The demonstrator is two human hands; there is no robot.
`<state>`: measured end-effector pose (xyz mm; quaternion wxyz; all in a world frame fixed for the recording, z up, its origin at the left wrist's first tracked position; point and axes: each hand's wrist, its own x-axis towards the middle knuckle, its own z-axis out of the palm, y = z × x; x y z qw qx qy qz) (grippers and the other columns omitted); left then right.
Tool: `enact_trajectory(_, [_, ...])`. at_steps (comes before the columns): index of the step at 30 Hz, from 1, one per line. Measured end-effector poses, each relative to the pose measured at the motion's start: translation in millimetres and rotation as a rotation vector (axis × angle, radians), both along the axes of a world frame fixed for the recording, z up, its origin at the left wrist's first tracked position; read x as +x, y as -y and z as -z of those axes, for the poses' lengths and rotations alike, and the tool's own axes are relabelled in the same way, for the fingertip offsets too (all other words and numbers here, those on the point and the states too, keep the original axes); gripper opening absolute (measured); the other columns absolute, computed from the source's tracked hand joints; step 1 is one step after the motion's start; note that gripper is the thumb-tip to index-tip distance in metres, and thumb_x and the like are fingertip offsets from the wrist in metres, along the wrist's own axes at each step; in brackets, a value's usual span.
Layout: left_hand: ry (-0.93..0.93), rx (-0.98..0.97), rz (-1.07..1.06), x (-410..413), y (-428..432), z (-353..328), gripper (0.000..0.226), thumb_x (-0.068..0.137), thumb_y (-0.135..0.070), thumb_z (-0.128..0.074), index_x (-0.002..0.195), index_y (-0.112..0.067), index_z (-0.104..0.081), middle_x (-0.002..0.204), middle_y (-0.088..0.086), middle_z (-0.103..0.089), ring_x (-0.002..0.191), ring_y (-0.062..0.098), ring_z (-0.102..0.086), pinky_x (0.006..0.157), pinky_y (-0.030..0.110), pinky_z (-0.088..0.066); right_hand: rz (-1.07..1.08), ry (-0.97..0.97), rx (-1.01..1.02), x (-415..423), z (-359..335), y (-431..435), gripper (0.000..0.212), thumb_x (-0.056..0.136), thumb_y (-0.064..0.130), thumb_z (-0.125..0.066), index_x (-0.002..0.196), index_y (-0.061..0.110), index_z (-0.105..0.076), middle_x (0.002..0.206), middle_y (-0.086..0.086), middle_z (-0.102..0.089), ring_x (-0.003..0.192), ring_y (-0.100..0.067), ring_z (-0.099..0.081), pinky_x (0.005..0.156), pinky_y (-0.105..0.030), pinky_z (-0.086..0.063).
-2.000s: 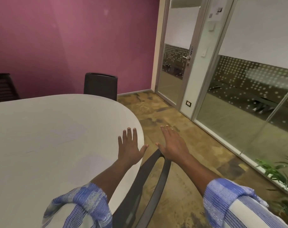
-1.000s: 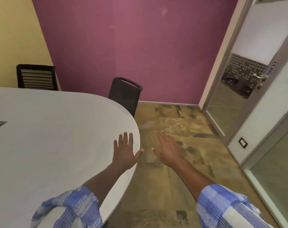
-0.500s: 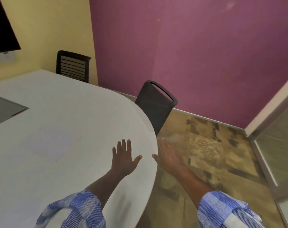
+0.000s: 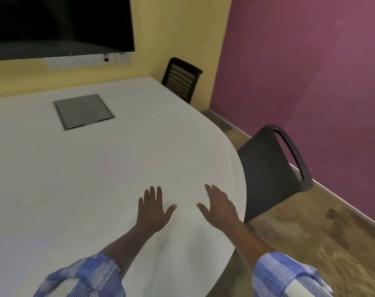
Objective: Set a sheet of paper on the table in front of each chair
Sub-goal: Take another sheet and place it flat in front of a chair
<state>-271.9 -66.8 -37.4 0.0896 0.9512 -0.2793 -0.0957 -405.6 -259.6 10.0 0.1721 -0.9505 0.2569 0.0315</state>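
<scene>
My left hand hovers flat over the white table, fingers spread and holding nothing. My right hand is beside it near the table's rounded right edge, also spread and holding nothing. A white sheet of paper lies faintly visible on the table just beyond my left hand, its near edge a thin dark line. Another pale sheet seems to lie at the lower left. A dark chair with a handle slot stands at the right edge. A slatted black chair stands at the far corner.
A grey cable hatch is set into the tabletop farther in. A large dark screen hangs on the yellow wall behind the table. The purple wall runs along the right, with brown patterned floor below it.
My view has swung left, away from the glass door, toward the screen wall. My right hand, earlier over the floor, is now over the table. Both hands stay spread and hold nothing.
</scene>
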Motion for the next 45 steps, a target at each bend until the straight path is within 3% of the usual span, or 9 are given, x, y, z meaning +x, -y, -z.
enact_trajectory(6, [-0.09,0.077,-0.368,-26,-12,10,0.151,0.045,-0.087,0.04,0.16,-0.007,-0.014,0.166,0.019,-0.02,0.153,0.036,-0.02,0.12,0.047,-0.027,-0.288,-0.08,-0.004,38,20,45,0.074,0.1,0.057,-0.04,0.161,0.024,-0.014,0.167,-0.005,-0.018,0.15,-0.025,-0.024,0.115,-0.042,-0.033])
enact_trajectory(14, [-0.138,0.174,-0.602,-32,-30,13,0.15,0.046,-0.088,0.038,0.16,-0.007,-0.015,0.166,0.018,-0.02,0.153,0.034,-0.021,0.119,0.044,-0.028,-0.531,-0.127,0.028,96,55,27,0.068,0.099,0.058,-0.041,0.156,0.022,-0.028,0.164,-0.002,-0.025,0.148,-0.021,-0.028,0.114,-0.037,-0.033])
enact_trajectory(17, [-0.18,0.14,-0.665,-17,-30,17,0.126,0.068,-0.089,0.013,0.16,-0.007,-0.012,0.168,0.018,-0.016,0.155,0.032,-0.017,0.121,0.043,-0.024,-0.604,-0.15,0.036,120,67,13,0.068,0.099,0.057,-0.041,0.156,0.022,-0.028,0.164,-0.001,-0.024,0.148,-0.02,-0.027,0.115,-0.036,-0.032])
enact_trajectory(21, [-0.189,0.092,-0.711,22,-29,35,0.09,0.097,-0.07,-0.027,0.161,-0.008,-0.009,0.169,0.018,-0.011,0.156,0.032,-0.013,0.123,0.045,-0.019,-0.674,-0.193,0.054,160,73,-3,0.069,0.098,0.057,-0.043,0.156,0.022,-0.028,0.166,-0.002,-0.022,0.15,-0.021,-0.024,0.116,-0.039,-0.031])
enact_trajectory(30, [-0.14,-0.023,-0.827,120,-18,67,0.092,0.096,-0.069,-0.036,0.161,-0.01,-0.013,0.168,0.025,-0.004,0.155,0.039,-0.01,0.123,0.052,-0.016,-0.738,-0.165,0.007,272,94,-34,0.072,0.097,0.059,-0.043,0.156,0.019,-0.028,0.167,-0.006,-0.018,0.152,-0.023,-0.022,0.114,-0.041,-0.034])
enact_trajectory(34, [-0.085,-0.074,-0.868,149,-14,81,0.089,0.094,-0.064,-0.05,0.155,-0.002,-0.032,0.161,0.035,-0.019,0.15,0.049,-0.023,0.119,0.058,-0.025,-0.746,-0.171,-0.006,309,110,-49,0.072,0.097,0.06,-0.043,0.155,0.019,-0.029,0.167,-0.008,-0.018,0.15,-0.026,-0.024,0.113,-0.042,-0.035])
enact_trajectory(37, [-0.052,-0.065,-0.894,162,-12,92,0.089,0.092,-0.068,-0.036,0.149,0.0,-0.045,0.154,0.041,-0.031,0.143,0.055,-0.034,0.114,0.061,-0.033,-0.755,-0.186,0.008,326,121,-56,0.07,0.097,0.058,-0.044,0.153,0.02,-0.031,0.166,-0.009,-0.02,0.15,-0.027,-0.025,0.112,-0.044,-0.035])
enact_trajectory(39, [-0.057,-0.053,-0.902,167,-13,101,0.094,0.088,-0.07,-0.021,0.15,-0.004,-0.043,0.154,0.042,-0.03,0.144,0.055,-0.032,0.116,0.06,-0.03,-0.762,-0.197,-0.001,334,128,-58,0.069,0.096,0.058,-0.044,0.152,0.02,-0.032,0.166,-0.009,-0.02,0.149,-0.028,-0.026,0.112,-0.044,-0.035])
enact_trajectory(45, [0.026,0.011,-0.82,169,-14,127,0.088,0.09,-0.071,-0.022,0.155,-0.013,-0.039,0.154,0.045,-0.023,0.146,0.056,-0.024,0.12,0.06,-0.024,-0.766,-0.238,-0.054,339,145,-56,0.062,0.098,0.057,-0.042,0.148,0.022,-0.039,0.162,-0.011,-0.026,0.144,-0.029,-0.032,0.107,-0.042,-0.039])
